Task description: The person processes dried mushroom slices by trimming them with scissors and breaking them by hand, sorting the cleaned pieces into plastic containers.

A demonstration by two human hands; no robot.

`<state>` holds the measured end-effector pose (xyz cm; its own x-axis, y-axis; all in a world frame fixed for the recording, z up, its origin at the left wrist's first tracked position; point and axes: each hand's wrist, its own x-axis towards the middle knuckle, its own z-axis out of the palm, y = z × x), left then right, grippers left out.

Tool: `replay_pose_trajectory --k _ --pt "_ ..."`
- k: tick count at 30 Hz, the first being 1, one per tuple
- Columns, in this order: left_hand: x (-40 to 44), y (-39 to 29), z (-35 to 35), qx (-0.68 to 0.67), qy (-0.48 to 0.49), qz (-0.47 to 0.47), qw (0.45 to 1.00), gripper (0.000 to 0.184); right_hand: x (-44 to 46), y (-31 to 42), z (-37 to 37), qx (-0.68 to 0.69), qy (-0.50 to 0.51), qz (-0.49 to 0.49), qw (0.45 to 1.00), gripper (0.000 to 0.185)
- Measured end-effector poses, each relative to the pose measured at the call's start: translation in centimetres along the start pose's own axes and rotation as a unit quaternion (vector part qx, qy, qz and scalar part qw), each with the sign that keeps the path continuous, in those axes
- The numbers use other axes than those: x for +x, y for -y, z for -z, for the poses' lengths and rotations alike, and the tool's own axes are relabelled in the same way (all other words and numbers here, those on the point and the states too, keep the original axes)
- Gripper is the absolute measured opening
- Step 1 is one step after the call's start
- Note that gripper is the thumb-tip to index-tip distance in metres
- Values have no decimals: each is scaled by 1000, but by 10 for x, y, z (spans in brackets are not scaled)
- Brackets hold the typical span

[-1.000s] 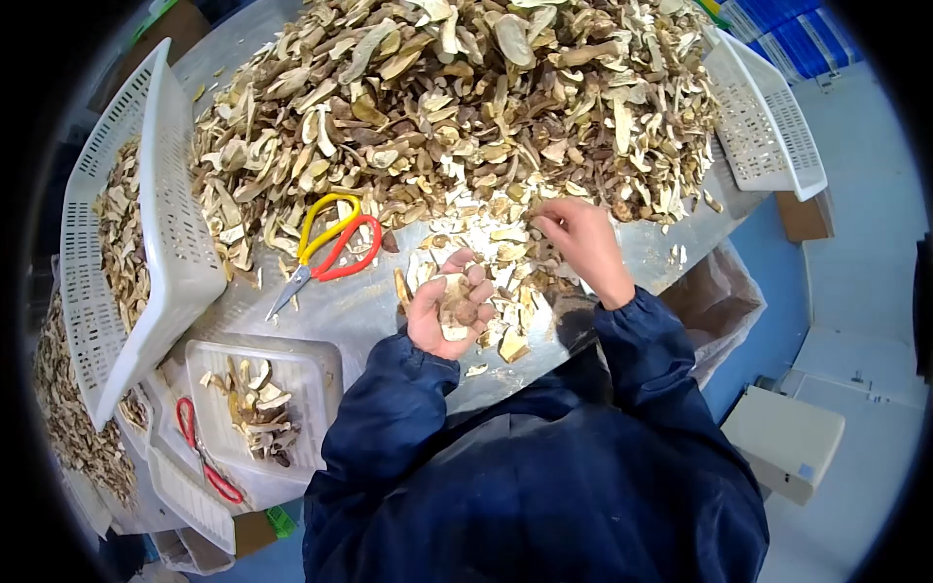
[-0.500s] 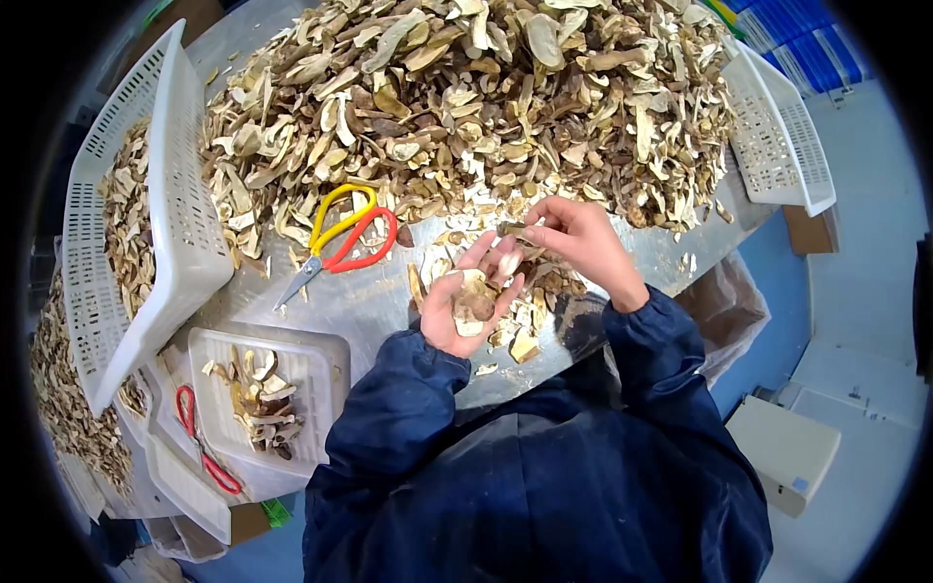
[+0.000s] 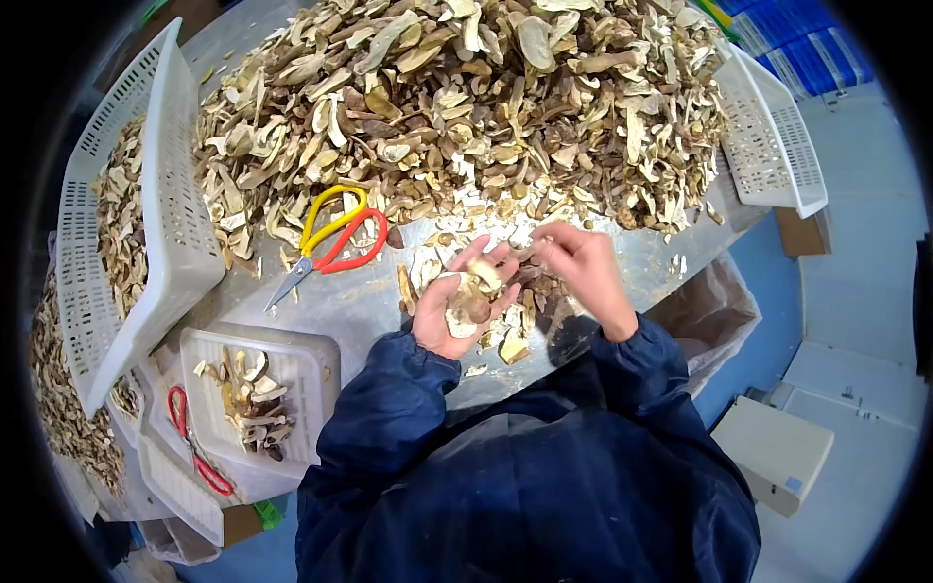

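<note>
My left hand [image 3: 442, 323] is palm up, thumb curled over several dried mushroom slices [image 3: 470, 305] lying in the palm and against the fingers. Just to its right, my right hand [image 3: 588, 279] hovers over the table with thumb and fingertips pinched together; whatever is between them is too small and blurred to name. Beneath both hands lie loose slices and crumbs [image 3: 515, 345]. Left of them rest scissors [image 3: 330, 233] with one yellow and one red handle, blades pointing toward me.
A large heap of dried mushroom slices [image 3: 466, 107] covers the back of the table. White baskets stand at left [image 3: 180, 223] and right [image 3: 777, 136]. A shallow tray [image 3: 326, 389] holds some slices, beside red-handled scissors [image 3: 199, 457]. A lined bin [image 3: 719, 321] stands below the right edge.
My right hand has moved slightly away from my left fingers. A pale slice now lies across the left fingers, on the others in that hand. The whole view has shifted slightly.
</note>
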<state>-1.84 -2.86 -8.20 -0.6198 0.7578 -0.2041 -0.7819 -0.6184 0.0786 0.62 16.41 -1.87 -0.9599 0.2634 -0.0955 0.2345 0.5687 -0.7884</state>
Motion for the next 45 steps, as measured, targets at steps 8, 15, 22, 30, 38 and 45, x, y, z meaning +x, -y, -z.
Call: replay_pose_trajectory --k 8,15,22,30,38,45 --pt "2 0 23 -45 59 16 997 53 40 -26 -3 -261 -102 36 959 22" --pt "2 2 24 -14 39 7 999 59 38 -41 -12 -268 -104 56 956 21" --pt "0 2 9 -28 40 20 999 60 23 -24 28 40 -104 -51 992 16" --pt "0 1 21 -18 31 50 998 39 20 -54 17 -203 -97 32 974 22" --pt "0 0 14 96 8 39 995 26 0 -27 8 253 34 -89 963 21" --pt "0 1 13 109 22 32 993 41 -23 -10 -10 457 19 -121 881 17"
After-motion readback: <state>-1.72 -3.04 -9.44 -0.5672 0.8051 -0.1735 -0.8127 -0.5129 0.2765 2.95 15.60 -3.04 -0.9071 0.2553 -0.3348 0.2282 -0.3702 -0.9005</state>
